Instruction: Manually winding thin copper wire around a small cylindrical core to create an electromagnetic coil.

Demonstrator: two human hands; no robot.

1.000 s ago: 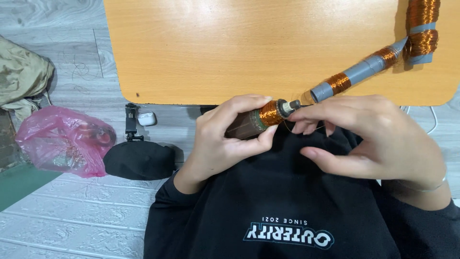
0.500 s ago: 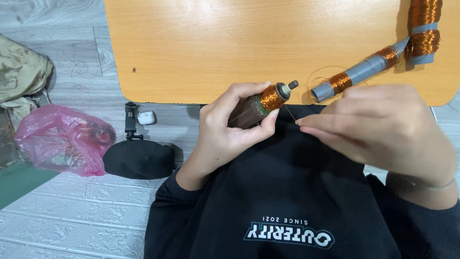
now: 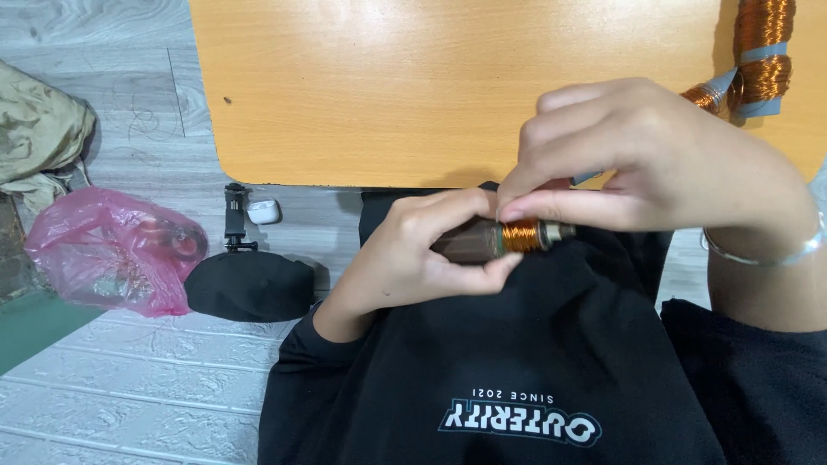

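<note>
Nearest the camera, a black garment (image 3: 534,379) with a pale printed logo covers the person's lap and fills the lower frame. Just above it, the left hand (image 3: 422,254) comes out of a black sleeve and curls around a small dark cylinder (image 3: 469,241), thumb under and fingers over, closed firmly on its darker end. The cylinder lies roughly level over the lap, just short of the table's near edge, with a band of copper wire (image 3: 519,235) wound near its right end and a pale metal tip poking out beyond that. The right hand (image 3: 655,159) arches over from the right, a thin silvery bracelet (image 3: 762,254) on its wrist; its index finger and thumb are pinched narrow against the copper winding, the other fingers bent above. Whether a loose strand sits between those fingertips cannot be told. On the grey plank floor to the left lie a black cap (image 3: 250,286), a small black stand (image 3: 233,215) with a white earbud case (image 3: 263,210) beside it, a crumpled pink plastic bag (image 3: 112,250), and an olive cloth (image 3: 39,138) further out. Beyond the hands, the orange wooden table (image 3: 413,86) spans the top, with a thick coil of copper wire bound in grey tape (image 3: 758,56) at its far right.
</note>
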